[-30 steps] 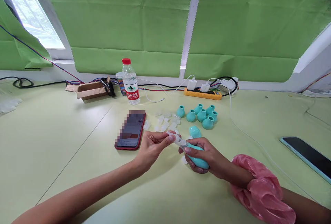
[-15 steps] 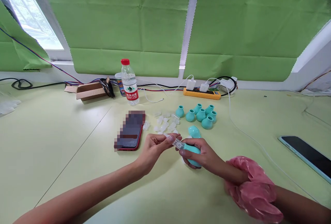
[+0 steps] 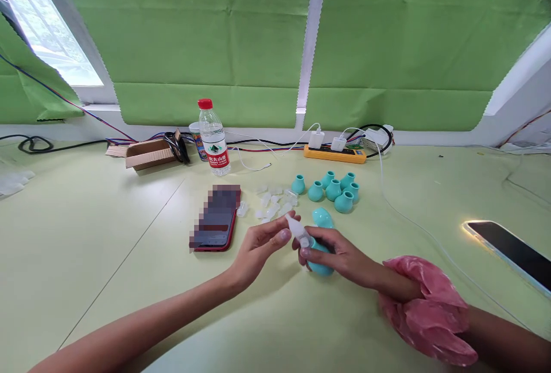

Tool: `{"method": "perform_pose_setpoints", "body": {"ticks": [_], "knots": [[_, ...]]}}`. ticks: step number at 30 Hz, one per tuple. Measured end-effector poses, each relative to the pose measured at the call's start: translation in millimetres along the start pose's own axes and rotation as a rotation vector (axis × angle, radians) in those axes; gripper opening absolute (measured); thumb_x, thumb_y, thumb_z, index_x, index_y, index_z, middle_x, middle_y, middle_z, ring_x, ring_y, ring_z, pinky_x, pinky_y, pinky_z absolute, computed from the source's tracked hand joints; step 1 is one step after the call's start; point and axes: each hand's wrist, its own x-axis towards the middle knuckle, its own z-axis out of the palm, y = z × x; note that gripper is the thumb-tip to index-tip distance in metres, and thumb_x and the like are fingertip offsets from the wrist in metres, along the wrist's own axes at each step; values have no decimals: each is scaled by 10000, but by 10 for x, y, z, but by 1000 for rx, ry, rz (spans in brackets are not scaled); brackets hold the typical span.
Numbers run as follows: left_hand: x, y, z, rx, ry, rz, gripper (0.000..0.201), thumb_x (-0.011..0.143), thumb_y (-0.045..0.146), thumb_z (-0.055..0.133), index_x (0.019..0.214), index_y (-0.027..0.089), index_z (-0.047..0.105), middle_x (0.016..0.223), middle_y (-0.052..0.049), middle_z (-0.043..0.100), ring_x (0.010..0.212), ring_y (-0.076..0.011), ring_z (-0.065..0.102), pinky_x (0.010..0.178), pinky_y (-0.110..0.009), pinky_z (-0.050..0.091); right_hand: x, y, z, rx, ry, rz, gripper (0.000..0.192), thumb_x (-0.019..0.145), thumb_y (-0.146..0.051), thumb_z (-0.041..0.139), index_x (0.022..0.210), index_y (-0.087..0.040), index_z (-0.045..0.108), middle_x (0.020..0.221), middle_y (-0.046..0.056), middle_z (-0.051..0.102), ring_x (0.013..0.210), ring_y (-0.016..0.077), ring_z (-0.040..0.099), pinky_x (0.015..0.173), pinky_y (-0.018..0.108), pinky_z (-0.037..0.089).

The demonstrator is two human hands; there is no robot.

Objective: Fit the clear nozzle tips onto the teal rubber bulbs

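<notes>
In my right hand (image 3: 333,251) I hold a teal rubber bulb (image 3: 321,263) with a pointed translucent nozzle (image 3: 298,230) at its neck; together they look like a nasal aspirator. The nozzle slants up to the left. Just left of it is my left hand (image 3: 262,244), open, thumb and fingers apart, its fingertips close behind the nozzle tip; whether they touch cannot be made out. Another teal bulb (image 3: 322,218) lies on its side beyond my right hand. Farther back, several teal bulbs (image 3: 333,189) stand neck up, beside a scatter of small translucent plastic pieces (image 3: 273,208).
Left of the pieces lies a red-cased phone (image 3: 215,221); a second phone (image 3: 512,249) is at far right. Along the back are a water bottle (image 3: 216,146), a cup (image 3: 198,142), a cardboard box (image 3: 151,155) and an orange power strip (image 3: 336,154). A white cable (image 3: 413,226) crosses the right side.
My left hand has let go of the nozzle and opened its fingers. The nozzle now points more steeply upward, still on the bulb in my right hand. The right-hand phone's edge has lit up.
</notes>
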Motion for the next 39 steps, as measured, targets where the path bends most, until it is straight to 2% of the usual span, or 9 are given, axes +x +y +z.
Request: {"method": "perform_pose_setpoints", "body": {"ticks": [3, 6, 10, 13, 20, 26, 31, 35, 39], "knots": [[20, -67, -95, 420, 33, 160, 362, 824, 290, 434, 1164, 170, 465, 1230, -87, 437, 1127, -223, 399, 948, -406, 327, 18, -71, -188, -123, 113, -7, 263, 732, -387, 516, 814, -141, 561, 774, 38, 579, 741, 162, 542, 664, 271, 433], [62, -161, -174, 956, -7, 308, 326, 797, 244, 452, 1102, 151, 520, 1230, -113, 430, 1117, -247, 394, 931, -430, 332, 15, -140, -450, -403, 304, -36, 270, 707, -386, 527, 822, -152, 594, 804, 41, 608, 754, 184, 553, 680, 296, 436], [82, -267, -178, 1428, -120, 315, 311, 797, 209, 416, 1080, 135, 523, 1260, -145, 381, 1090, -288, 397, 861, -453, 382, -30, -207, -824, -856, 507, -37, 220, 661, -368, 544, 744, -175, 615, 764, 29, 607, 668, 162, 536, 585, 261, 415], [75, -317, -158, 1602, -178, 297, 267, 821, 177, 369, 1016, 135, 547, 1217, -134, 432, 1053, -266, 435, 870, -442, 376, -64, -195, -1084, -1074, 587, 106, 227, 622, -405, 553, 674, -189, 602, 666, 15, 589, 586, 155, 519, 510, 249, 379], [110, -429, -265, 1663, -195, 404, 258, 799, 71, 374, 989, 121, 541, 1128, -127, 504, 996, -228, 473, 860, -400, 385, -24, 60, -1555, -1211, 448, 376, 213, 563, -402, 569, 625, -198, 565, 633, 8, 594, 556, 152, 530, 460, 225, 327], [133, -480, -326, 1446, -95, 520, 219, 793, 49, 384, 894, 132, 561, 966, -82, 584, 868, -180, 516, 837, -382, 386, 16, 238, -1727, -1155, 341, 401, 254, 530, -381, 601, 692, -186, 605, 639, 16, 597, 578, 160, 551, 506, 240, 370], [146, -488, -313, 1348, -57, 570, 190, 816, 88, 386, 876, 120, 564, 898, -83, 598, 811, -173, 507, 787, -361, 407, -12, 238, -1753, -1142, 337, 395, 297, 536, -401, 608, 731, -178, 630, 679, 35, 615, 609, 173, 565, 546, 261, 394], [155, -519, -328, 1353, -75, 543, 195, 812, 72, 391, 907, 104, 558, 912, -83, 599, 880, -191, 459, 737, -307, 425, -77, 140, -1697, -1202, 430, 397, 334, 552, -417, 602, 784, -177, 615, 758, 48, 631, 678, 202, 574, 560, 282, 402], [154, -552, -352, 1378, -66, 559, 199, 817, 83, 397, 918, 121, 564, 924, -70, 608, 899, -195, 434, 742, -317, 418, -145, -77, -1439, -1368, 699, 337, 404, 601, -461, 574, 892, -182, 589, 916, 94, 613, 777, 285, 560, 566, 348, 403]]}}
